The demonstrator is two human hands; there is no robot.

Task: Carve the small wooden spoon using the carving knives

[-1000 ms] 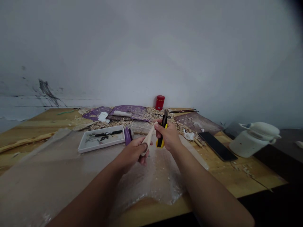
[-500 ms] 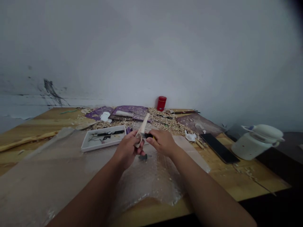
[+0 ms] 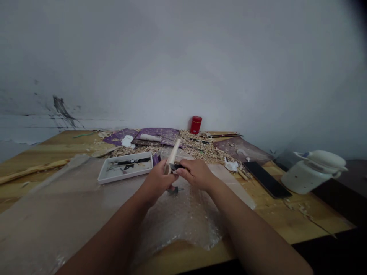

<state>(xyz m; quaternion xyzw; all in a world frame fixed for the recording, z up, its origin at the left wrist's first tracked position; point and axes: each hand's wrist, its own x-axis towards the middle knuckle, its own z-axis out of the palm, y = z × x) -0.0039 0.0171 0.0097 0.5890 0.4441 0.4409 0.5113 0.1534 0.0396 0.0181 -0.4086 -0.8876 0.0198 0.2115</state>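
Note:
My left hand (image 3: pixel 156 180) is closed around the wide end of a pale wooden spoon (image 3: pixel 173 152), whose narrow handle points up and away from me. My right hand (image 3: pixel 196 173) grips a carving knife (image 3: pixel 177 167) with a dark front part. The knife meets the spoon near its wide end, where my left thumb also lies close to my right fingers. Most of the knife's handle and the spoon's bowl are hidden by my fingers. Below my hands, a small dark tool (image 3: pixel 175 190) lies on the bubble wrap (image 3: pixel 114 217).
A white tray (image 3: pixel 107 177) with knives and small parts stands left of my hands. Wood shavings (image 3: pixel 205 152) cover the back, near a red tin (image 3: pixel 196 125). A black phone (image 3: pixel 266 179) and a white lidded jar (image 3: pixel 306 175) are on the right; a long stick (image 3: pixel 37 170) lies left.
The spoon has turned a little in my left hand, and its bowl shows less. My left thumb has come across towards the knife, which has shifted slightly against the wood.

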